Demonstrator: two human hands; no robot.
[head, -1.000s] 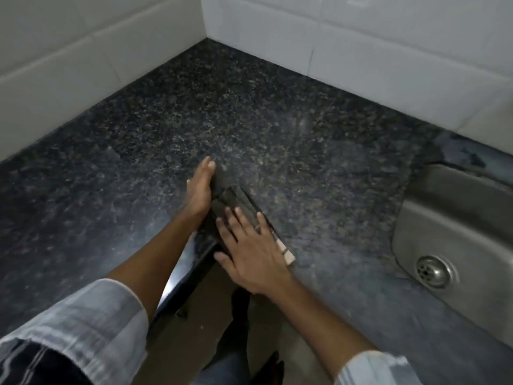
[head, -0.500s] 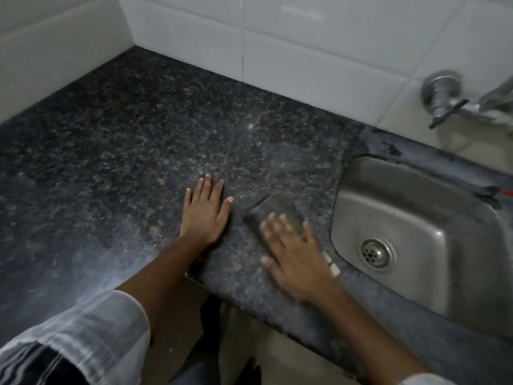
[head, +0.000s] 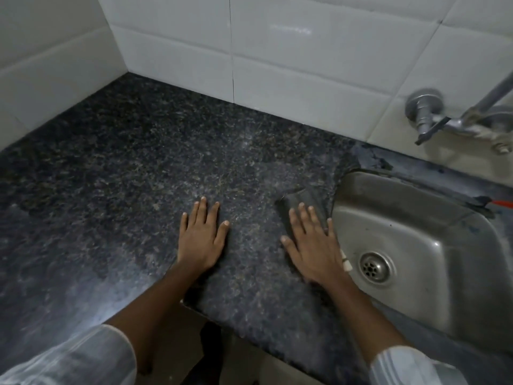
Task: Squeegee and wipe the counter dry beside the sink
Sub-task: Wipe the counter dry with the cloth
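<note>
Nowhere legible writing: right hand (head: 315, 245) on squeegee (head: 304, 202).

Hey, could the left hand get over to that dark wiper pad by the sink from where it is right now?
Probably yes. The left hand lies flat on the counter with only bare granite between it and the dark pad. But the right hand already presses on the pad, leaving only its far end exposed.

My left hand (head: 200, 240) and right hand (head: 312, 247) are bare: I wear no gloves, and I see no rings and no watch. My nails are cut short. My forearms are uncovered up toward the elbows, where my sleeves sit pushed back. The left sleeve (head: 80, 357) is pale cloth with faint grey stripes, and the right sleeve (head: 410, 366) is the same light cloth.
</note>
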